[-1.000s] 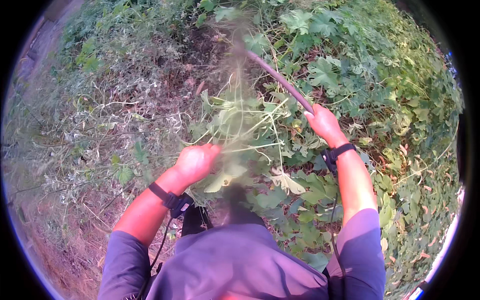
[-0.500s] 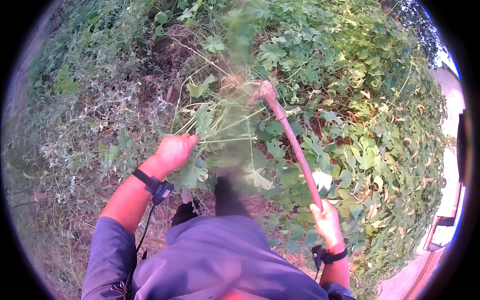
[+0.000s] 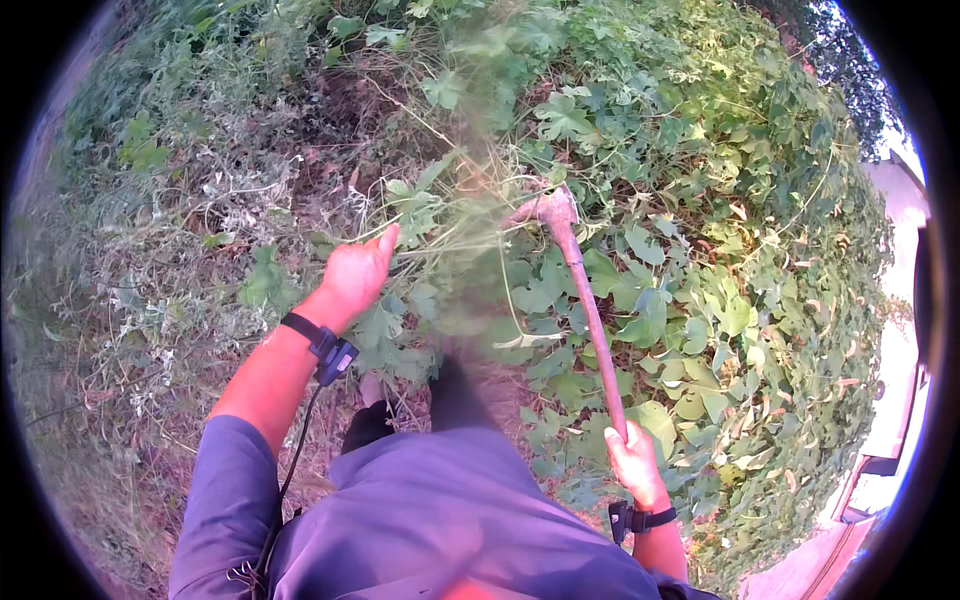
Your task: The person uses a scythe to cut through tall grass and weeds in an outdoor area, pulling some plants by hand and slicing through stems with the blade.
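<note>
My left hand (image 3: pixel 358 275) is closed around a bundle of green vine stems (image 3: pixel 425 245), which stretch to the right from the fingers with lobed leaves hanging off them. In my right hand (image 3: pixel 634 458) is the lower end of a long-handled hooked tool (image 3: pixel 592 335). Its reddish-brown shaft slants up and away. The head, set across the far end, points left into the vines; whether it is a hoe or a sickle I cannot tell. Blur in the middle of the view hides where the head meets the stems.
Dense leafy vines (image 3: pixel 735 310) cover the ground to the right and ahead. Drier, greyish weeds (image 3: pixel 150 300) spread on the left. My dark shoes and trouser legs (image 3: pixel 460 395) stand just below the stems. A pale wall (image 3: pixel 895 290) and paving lie at the far right.
My left hand has moved slightly up and to the right, still gripping the stems. My right hand has come a little left and nearer, and the tool's head sits lower and further right.
</note>
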A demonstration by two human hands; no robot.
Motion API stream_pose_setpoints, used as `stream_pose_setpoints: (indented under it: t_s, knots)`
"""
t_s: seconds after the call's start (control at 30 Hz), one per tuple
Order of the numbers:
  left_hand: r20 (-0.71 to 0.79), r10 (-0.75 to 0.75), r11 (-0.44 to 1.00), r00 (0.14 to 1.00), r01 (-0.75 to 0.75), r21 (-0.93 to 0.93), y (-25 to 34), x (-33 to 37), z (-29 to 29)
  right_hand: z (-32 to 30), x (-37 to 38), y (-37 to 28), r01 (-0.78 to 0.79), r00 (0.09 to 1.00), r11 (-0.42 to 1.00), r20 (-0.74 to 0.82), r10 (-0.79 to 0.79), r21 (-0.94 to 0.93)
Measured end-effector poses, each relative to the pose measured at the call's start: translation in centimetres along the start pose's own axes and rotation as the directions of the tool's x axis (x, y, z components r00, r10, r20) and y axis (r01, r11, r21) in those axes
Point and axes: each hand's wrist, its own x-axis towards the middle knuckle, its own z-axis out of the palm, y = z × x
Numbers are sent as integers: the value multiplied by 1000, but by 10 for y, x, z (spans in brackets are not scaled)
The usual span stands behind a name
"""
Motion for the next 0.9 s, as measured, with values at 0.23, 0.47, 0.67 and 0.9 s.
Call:
stream_pose_setpoints:
  t_s: [0.23, 0.47, 0.67, 0.9]
  knots:
    - [22, -44, 965, 999, 36, 260, -1, 135, 4, -13, 7, -11, -1, 998, 988, -57, -7, -154]
    - [-122, 126, 965, 984, -93, 244, 22, 254, 40, -42, 19, -7, 79, 996, 981, -36, -87, -175]
    - [158, 260, 942, 953, -286, 175, 52, 291, 78, -65, 34, -19, -1, 999, 986, -38, -5, -166]
    - [137, 255, 955, 957, -227, -193, 31, 248, 104, -92, 75, 7, 51, 999, 975, 27, -46, -218]
